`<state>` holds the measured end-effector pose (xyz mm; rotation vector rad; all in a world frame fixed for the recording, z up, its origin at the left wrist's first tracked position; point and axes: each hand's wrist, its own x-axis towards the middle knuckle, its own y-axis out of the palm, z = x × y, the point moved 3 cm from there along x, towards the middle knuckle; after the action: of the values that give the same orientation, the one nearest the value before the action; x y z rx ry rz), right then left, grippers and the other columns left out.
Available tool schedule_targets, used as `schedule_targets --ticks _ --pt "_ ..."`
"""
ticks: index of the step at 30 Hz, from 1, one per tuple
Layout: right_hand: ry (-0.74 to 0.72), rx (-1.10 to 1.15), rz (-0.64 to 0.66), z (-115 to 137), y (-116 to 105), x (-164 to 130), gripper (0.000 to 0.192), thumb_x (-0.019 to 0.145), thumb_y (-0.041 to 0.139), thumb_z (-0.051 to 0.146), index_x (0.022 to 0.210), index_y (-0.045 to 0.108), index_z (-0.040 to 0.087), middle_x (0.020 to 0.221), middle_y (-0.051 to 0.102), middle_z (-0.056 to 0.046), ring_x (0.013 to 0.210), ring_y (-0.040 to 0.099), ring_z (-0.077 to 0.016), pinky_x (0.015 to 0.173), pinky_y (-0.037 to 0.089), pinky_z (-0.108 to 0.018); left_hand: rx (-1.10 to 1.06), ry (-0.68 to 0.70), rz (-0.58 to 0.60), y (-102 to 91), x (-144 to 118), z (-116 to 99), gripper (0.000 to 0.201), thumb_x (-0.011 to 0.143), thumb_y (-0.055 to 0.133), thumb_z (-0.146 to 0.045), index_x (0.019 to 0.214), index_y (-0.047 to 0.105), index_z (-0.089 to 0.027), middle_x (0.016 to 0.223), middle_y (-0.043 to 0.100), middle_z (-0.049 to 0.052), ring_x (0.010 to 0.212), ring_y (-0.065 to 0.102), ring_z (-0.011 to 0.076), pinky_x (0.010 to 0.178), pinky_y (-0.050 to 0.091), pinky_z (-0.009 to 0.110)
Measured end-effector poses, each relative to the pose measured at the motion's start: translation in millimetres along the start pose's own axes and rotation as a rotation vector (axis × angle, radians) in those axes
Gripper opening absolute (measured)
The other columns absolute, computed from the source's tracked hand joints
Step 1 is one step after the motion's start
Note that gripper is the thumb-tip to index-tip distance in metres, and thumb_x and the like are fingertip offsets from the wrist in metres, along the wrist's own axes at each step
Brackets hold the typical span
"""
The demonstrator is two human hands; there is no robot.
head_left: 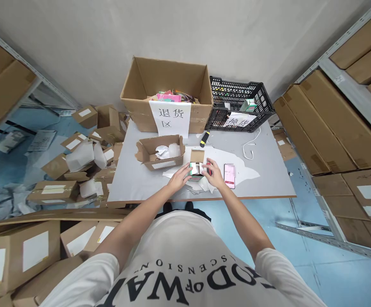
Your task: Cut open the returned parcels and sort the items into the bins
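Grey tabletop, near its front edge: left hand clamps fingers on a small, open, green-and-white cardboard box; right hand curls opposite, grip unclear; forearms converge, pink-screened rectangular phone just rightward.

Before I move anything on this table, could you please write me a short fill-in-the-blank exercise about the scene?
1. The large cardboard box stands to the ___ of the black crate.
2. The small open box is ___ the left grip and the right grip.
3. The phone lies to the ___ of the small open box.
4. The cable on the table is ___ in colour.

Missing words: left; between; right; white.
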<state>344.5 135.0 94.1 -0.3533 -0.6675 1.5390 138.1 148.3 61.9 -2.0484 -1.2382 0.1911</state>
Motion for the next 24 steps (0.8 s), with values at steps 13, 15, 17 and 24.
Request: schedule_targets --ticks 13,15,17,24 --pt "0.108 0.273 0.299 15.9 -8.4 68.8 0.035 0.084 0.051 0.044 0.1 0.061 0.015 0.101 0.067 -0.009 0.094 0.063 -0.0195 0.084 0.049 -0.036 -0.02 -0.04 0.011 -4.3 3.1 -2.4 0.037 0.089 0.048 -0.035 0.124 0.051 -0.022 0.141 0.043 0.01 0.128 0.044 0.0221 0.104 0.039 0.041" --pt "0.012 0.184 0.361 20.0 -10.1 55.4 0.025 0.082 0.056 0.036 0.096 0.061 0.016 0.107 0.067 -0.01 0.1 0.062 -0.0203 0.089 0.047 -0.037 -0.028 -0.037 0.007 -4.0 3.1 -1.4 0.037 0.089 0.048 -0.034 0.124 0.05 -0.021 0.141 0.044 0.01 0.128 0.044 0.022 0.104 0.039 0.041" --pt "-0.093 0.034 0.402 23.7 -11.2 41.1 0.02 0.08 0.059 0.029 0.095 0.061 0.017 0.117 0.063 -0.012 0.111 0.058 -0.022 0.095 0.043 -0.04 -0.046 -0.043 -0.01 -3.2 2.5 0.1 0.038 0.088 0.049 -0.033 0.124 0.049 -0.02 0.139 0.046 0.011 0.127 0.045 0.0217 0.104 0.039 0.041" --pt "-0.238 -0.248 0.407 22.7 -4.1 11.1 0.027 0.087 0.05 0.024 0.112 0.056 0.017 0.135 0.049 -0.015 0.132 0.039 -0.0221 0.104 0.038 -0.044 -0.077 -0.093 -0.004 1.1 2.0 3.6 0.046 0.086 0.053 -0.03 0.128 0.041 -0.02 0.134 0.051 0.012 0.122 0.05 0.0237 0.1 0.042 0.045"
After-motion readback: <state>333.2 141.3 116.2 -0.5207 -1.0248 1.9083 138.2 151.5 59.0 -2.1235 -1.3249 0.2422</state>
